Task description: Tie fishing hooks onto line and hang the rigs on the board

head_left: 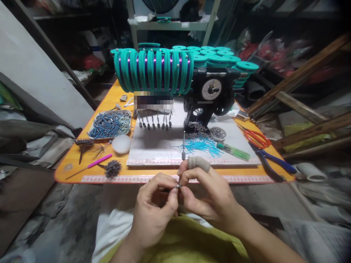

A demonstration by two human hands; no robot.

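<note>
Perhaps the piece (177,186) was easy to drop: it was tiny, pinched only at its ends, and just in front of the table's (68,157) near edge. A bump from the right hand (212,193) could have swung the weight (183,156) hanging by the board's (148,157) near edge. The left hand (155,206) had thumb and forefinger closed on the piece; the right's were nearly together beside it, their grip uncertain.

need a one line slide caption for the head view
Left hand and right hand hold a small shiny piece at an orange table bearing turquoise spools.
</note>
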